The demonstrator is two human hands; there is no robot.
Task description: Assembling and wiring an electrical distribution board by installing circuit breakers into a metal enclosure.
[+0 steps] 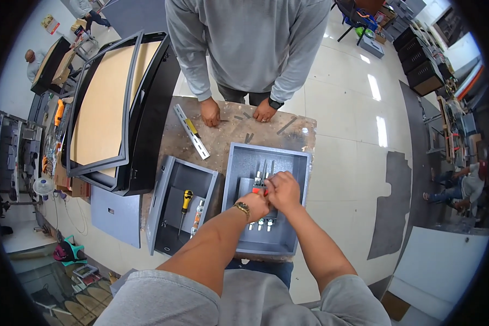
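Observation:
Both of my hands are inside a grey metal box (229,179) on the worktable. My left hand (255,206) is closed at the middle of a dark switch unit (246,186) with rows of metal terminals. My right hand (283,190) is closed just beside it, fingers bent down onto the same unit. A small red part (259,190) shows between the hands; my fingers hide most of it. What exactly either hand grips is hidden. Left of the box lies a grey metal cover (198,171), inner side up, holding a yellow-and-black screwdriver (186,202) and a clear packet (197,217).
Across the wooden worktable (171,144) a person rests both hands (210,112) near dark strips. A slotted metal rail (191,132) with a yellow-and-black tool lies there. Black framed cabinets (141,108) stand at left, a grey panel (116,217) below them. Other people work farther off.

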